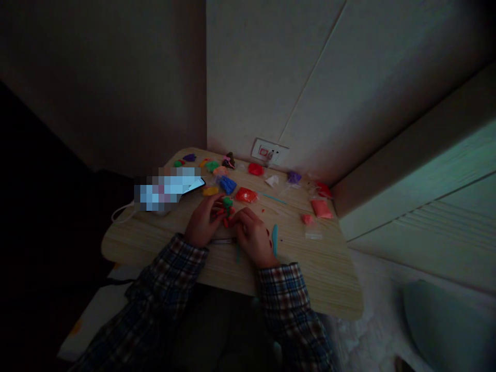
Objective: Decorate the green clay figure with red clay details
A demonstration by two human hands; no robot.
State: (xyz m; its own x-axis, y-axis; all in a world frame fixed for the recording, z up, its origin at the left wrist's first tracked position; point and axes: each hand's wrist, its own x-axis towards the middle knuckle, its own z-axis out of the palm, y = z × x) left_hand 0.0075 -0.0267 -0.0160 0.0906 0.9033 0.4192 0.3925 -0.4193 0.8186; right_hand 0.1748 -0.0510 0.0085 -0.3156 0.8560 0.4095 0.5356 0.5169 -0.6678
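Observation:
Between my two hands is a small clay figure (228, 203), green on top and red below. My left hand (202, 220) has its thumb and fingers closed around the figure's left side. My right hand (253, 235) has its fingers curled at the figure's lower right, touching its red part; whether anything else is pinched there is hidden. Just right of my right hand lies a turquoise plastic clay knife (275, 239). A thin, dark-edged tool (222, 241) lies on the table below the hands, partly covered.
Bags of coloured clay lie along the table's back, including blue (227, 184), red (246, 195), purple (294, 177) and pink (321, 208). A lit phone (194, 187), partly blurred out, rests at the left with a white cable. A wall socket (270, 150) is behind the wooden table (310, 274).

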